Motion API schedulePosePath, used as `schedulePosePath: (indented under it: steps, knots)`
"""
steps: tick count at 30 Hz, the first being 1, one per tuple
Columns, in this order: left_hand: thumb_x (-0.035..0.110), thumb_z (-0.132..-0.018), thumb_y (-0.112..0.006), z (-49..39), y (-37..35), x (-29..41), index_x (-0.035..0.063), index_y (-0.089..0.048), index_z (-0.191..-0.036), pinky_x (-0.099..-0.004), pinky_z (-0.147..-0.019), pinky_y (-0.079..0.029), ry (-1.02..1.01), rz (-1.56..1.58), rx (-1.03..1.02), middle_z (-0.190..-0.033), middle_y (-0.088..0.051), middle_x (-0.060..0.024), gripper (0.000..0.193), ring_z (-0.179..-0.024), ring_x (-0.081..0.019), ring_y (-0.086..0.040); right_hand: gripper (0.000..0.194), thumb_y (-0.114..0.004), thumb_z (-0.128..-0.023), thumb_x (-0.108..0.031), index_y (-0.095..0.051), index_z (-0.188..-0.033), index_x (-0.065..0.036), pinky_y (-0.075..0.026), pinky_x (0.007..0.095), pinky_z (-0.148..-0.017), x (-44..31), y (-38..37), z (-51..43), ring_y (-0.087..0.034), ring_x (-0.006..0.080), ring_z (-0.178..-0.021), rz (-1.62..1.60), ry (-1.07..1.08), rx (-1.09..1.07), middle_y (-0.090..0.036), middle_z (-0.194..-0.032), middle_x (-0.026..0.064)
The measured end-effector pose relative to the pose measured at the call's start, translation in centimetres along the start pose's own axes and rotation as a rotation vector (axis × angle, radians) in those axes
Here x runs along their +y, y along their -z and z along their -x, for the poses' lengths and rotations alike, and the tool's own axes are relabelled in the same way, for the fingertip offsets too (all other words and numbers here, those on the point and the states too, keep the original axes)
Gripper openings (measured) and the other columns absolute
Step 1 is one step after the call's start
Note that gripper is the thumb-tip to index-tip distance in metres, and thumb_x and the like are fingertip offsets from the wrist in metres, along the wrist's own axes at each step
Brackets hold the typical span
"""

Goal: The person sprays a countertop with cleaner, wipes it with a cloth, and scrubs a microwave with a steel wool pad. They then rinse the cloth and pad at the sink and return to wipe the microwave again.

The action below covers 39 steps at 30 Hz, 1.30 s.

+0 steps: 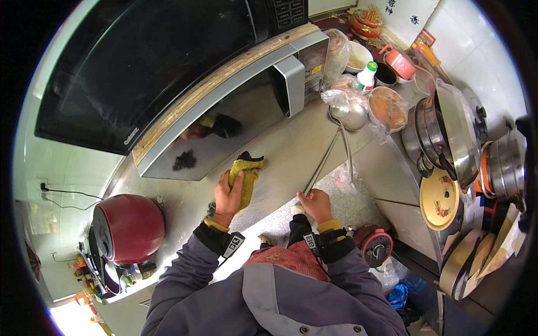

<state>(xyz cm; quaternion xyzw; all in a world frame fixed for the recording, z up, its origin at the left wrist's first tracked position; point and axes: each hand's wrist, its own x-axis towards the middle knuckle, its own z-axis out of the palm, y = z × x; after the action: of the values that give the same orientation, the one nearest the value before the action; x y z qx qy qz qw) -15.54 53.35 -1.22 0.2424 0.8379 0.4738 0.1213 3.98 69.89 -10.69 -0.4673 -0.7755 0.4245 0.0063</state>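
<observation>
My left hand (228,194) grips a folded yellow-green cloth (249,182) with a dark edge, above the stainless steel counter (273,164) in front of the silver microwave oven (235,113). My right hand (316,205) is at the counter's front edge, its fingers closed on the thin end of a long metal utensil (323,163). That utensil runs up the counter towards a metal ladle (354,116); another long handle lies beside it. Whether the held utensil has a bowl at its far end cannot be told.
A black microwave oven (159,54) stands on a board atop the silver one. A dark red rice cooker (130,229) is at left. Bowls, a white bottle (367,77) and a plastic-covered bowl (387,110) crowd the back right. Steel pots (424,122) and a yellow lid (439,199) stand at right.
</observation>
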Motion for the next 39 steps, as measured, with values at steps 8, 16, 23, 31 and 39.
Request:
schedulePosePath:
  steps: [8,16,23,31,39]
  knots:
    - [0.018,-0.09,-0.062,-3.8,-6.2,-0.7,-0.0027,-0.059,-0.111,-0.0273,-0.073,-0.046,0.202,0.396,-0.151,-0.089,-0.064,-0.0053,0.03,-0.08,-0.0111,-0.055,0.036,-0.071,-0.078,-0.033,-0.064,-0.07,0.001,-0.048,0.0384,-0.055,-0.7,5.0,1.7,-0.063,0.0279,-0.058,-0.195,0.105,-0.068,-0.062,-0.062,0.0154]
    - [0.023,-0.094,-0.049,-9.2,-16.8,-0.1,0.0036,-0.05,-0.132,-0.0508,-0.104,-0.034,-0.611,-0.812,-0.122,-0.133,-0.053,-0.0157,0.042,-0.123,-0.0385,-0.045,0.03,-0.075,-0.078,-0.023,-0.062,-0.069,0.003,-0.044,0.032,-0.053,0.5,10.6,3.7,-0.055,0.0132,-0.056,-0.422,0.077,-0.141,-0.06,-0.059,0.0097]
    - [0.032,-0.094,-0.044,-16.6,-26.0,2.5,0.0066,-0.043,-0.139,-0.0519,-0.111,-0.026,-0.346,-0.555,-0.287,-0.142,-0.046,-0.0111,0.052,-0.133,-0.0361,-0.035,0.025,-0.074,-0.079,-0.018,-0.063,-0.071,0.003,-0.044,0.0287,-0.056,1.9,11.4,3.7,-0.053,0.0092,-0.06,-0.462,0.027,-0.152,-0.06,-0.061,0.0057]
    - [0.026,-0.089,-0.052,-11.9,-21.8,1.2,0.0052,-0.052,-0.13,-0.0536,-0.108,-0.03,-0.578,-0.578,-0.525,-0.138,-0.049,-0.0109,0.046,-0.131,-0.0379,-0.037,0.03,-0.075,-0.078,-0.021,-0.059,-0.066,0.002,-0.044,0.0316,-0.054,2.7,11.6,3.6,-0.054,0.0125,-0.057,-0.452,0.061,-0.106,-0.059,-0.059,0.0095]
    - [0.026,-0.086,-0.061,-3.5,-20.6,3.9,0.0075,-0.058,-0.122,-0.0572,-0.11,-0.026,-0.669,-0.415,-0.646,-0.13,-0.053,-0.0102,0.041,-0.135,-0.0379,-0.035,0.032,-0.074,-0.078,-0.021,-0.057,-0.066,0.003,-0.04,0.0317,-0.051,3.1,10.7,3.5,-0.05,0.0117,-0.055,-0.455,0.034,-0.121,-0.054,-0.057,0.01]
